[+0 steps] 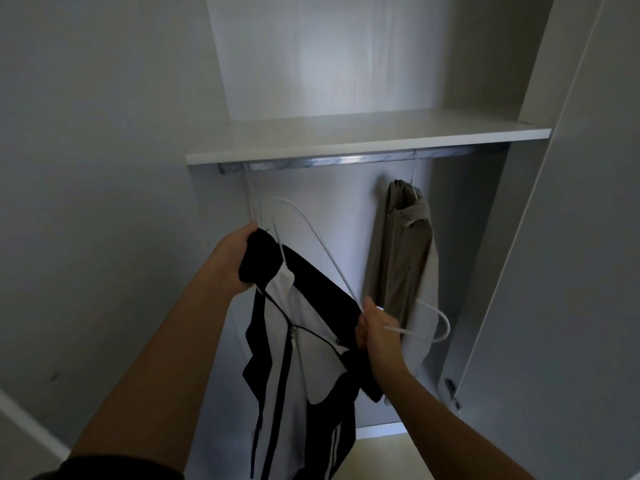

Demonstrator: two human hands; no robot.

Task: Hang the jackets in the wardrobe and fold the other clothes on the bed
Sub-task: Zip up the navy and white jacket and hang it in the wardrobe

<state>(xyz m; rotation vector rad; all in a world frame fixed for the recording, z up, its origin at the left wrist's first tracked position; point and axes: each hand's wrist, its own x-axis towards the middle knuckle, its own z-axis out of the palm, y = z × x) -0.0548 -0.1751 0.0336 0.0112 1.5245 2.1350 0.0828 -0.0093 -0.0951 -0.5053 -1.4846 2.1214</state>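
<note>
Dark sleeve at bottom edge, two bare forearms reaching up into wardrobe (571, 237). Left grip (235, 258) closed round black collar end of black-and-white jacket (304, 341), held high, not far under rail (346, 161). Right grip (372, 327) pinching white hanger (447, 325) together with jacket's other shoulder. Hanger tilted, one end free to the right; hook up near rail at left, cannot tell whether on it. Jacket dangling between both grips, not yet seated on hanger. Beige jacket (405, 254) already hanging from rail to the right, below shelf (346, 140). Judged progress: one jacket hung, second in hand, mid-threading. Left to do: seat shoulders, hook onto rail, then folding on bed, out of view.
</note>
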